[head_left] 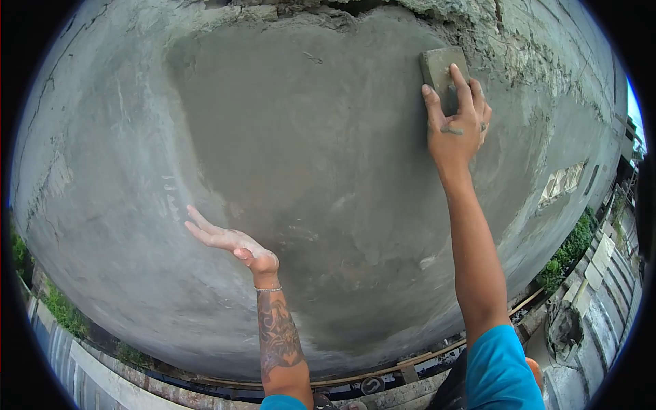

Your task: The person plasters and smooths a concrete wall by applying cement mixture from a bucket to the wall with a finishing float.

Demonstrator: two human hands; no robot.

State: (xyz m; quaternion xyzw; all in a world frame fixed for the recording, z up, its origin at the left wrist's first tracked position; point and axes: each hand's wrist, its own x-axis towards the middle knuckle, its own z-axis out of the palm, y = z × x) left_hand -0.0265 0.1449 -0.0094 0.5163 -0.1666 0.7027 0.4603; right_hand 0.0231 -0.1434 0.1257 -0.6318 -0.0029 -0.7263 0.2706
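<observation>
A broad plastered wall (294,130) fills most of the view, with a darker, damp-looking patch across its middle. My right hand (459,119) is raised at the upper right, its fingers and thumb gripping a flat rectangular sponge-like block (443,63) against the plaster. Grey smears of mortar mark the back of that hand. Lower left of the dark patch, my left hand (232,240) is held out with its fingers stretched and nothing in it. Its palm side is turned upward, close to the wall.
Rough, broken plaster (526,61) runs along the top right. A vent-like opening (562,183) sits in the wall at right. Corrugated roofing (611,290) with a crumpled grey sack (566,331) lies lower right. Thin wooden strips (427,355) run along the wall's foot, and green plants (61,311) grow at left.
</observation>
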